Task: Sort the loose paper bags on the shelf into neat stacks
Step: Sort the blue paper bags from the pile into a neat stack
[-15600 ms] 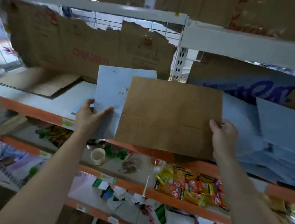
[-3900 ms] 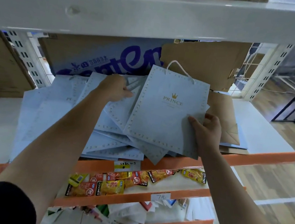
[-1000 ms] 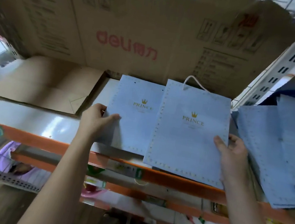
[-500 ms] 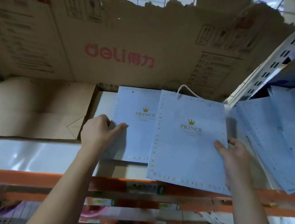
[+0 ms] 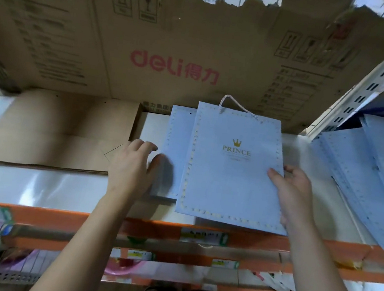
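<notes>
A torn cardboard sheet [image 5: 151, 41] printed with red lettering is stood along the back of the shelf [image 5: 32, 187], so room to the rear is closed off. The shelf's white surface is bounded in front by an orange edge, and bare surface is left between the piles and along the front. A flat brown stack [image 5: 52, 130] is laid at the left, its layered edges roughly squared. At the right, past a perforated upright, a loose pile [image 5: 366, 182] of pale blue bags is fanned untidily and hangs over the front edge.

Between them a top bag [image 5: 231, 175], pale blue with a dotted border and a gold crown over "PRINCE", is laid over the right part of a lower bag [image 5: 176, 143] of the same kind, offset rightwards and towards the front edge.

The right hand [image 5: 295, 194] is set at the top bag's right edge, its grip closed on it, thumb above and fingers below. The left hand [image 5: 131, 164] is held with the grip slack and fingers spread, thumb by the lower bag's left edge.

A white cord handle [image 5: 236, 104] is looped above the top bag.
</notes>
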{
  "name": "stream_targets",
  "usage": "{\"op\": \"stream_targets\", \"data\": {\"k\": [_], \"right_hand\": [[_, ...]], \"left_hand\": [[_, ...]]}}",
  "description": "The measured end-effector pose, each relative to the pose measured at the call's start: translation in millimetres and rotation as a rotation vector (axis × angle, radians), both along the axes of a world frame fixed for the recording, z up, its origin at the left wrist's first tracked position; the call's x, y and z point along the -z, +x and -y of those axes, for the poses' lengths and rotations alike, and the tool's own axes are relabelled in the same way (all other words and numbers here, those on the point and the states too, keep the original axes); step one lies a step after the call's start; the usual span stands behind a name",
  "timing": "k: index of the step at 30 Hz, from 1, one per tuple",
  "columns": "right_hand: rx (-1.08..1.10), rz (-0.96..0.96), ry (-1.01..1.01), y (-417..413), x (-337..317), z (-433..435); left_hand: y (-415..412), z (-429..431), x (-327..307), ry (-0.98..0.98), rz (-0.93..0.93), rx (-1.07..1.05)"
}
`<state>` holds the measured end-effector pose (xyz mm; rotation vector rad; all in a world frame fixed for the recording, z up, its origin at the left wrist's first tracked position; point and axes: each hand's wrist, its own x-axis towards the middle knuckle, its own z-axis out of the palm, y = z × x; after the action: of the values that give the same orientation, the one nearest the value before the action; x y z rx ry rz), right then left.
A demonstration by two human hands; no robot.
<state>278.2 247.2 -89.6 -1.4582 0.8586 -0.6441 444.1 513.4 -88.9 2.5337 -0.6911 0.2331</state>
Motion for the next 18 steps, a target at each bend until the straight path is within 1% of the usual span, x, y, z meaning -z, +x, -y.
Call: {"op": "stream_targets", "data": {"k": [3, 5, 8, 15, 18], "right_hand": [[-0.062, -0.021, -0.049, 25.5, -5.3, -10.9], [-0.109, -0.061, -0.085, 39.9, -8.5, -14.7], [-0.197, -0.182, -0.148, 49.6, -7.8, -17.0], [-0.19, -0.343, -0.609, 43.9, 0.9, -22.0], [-0.219, -0.491, -0.774, 38.5, 3.1, -25.5]], "left_hand": [[-11.6, -24.6, 3.4, 0.013, 0.113, 0.072], [-19.0, -35.8, 6.3, 0.022, 0.112, 0.074], [-30.3, -44.2, 13.0, 0.051, 0.102, 0.066], [-32.4, -43.8, 19.1, 0.011, 0.123, 0.013], [-32.8, -43.7, 19.7, 0.02, 0.12, 0.014]]}}
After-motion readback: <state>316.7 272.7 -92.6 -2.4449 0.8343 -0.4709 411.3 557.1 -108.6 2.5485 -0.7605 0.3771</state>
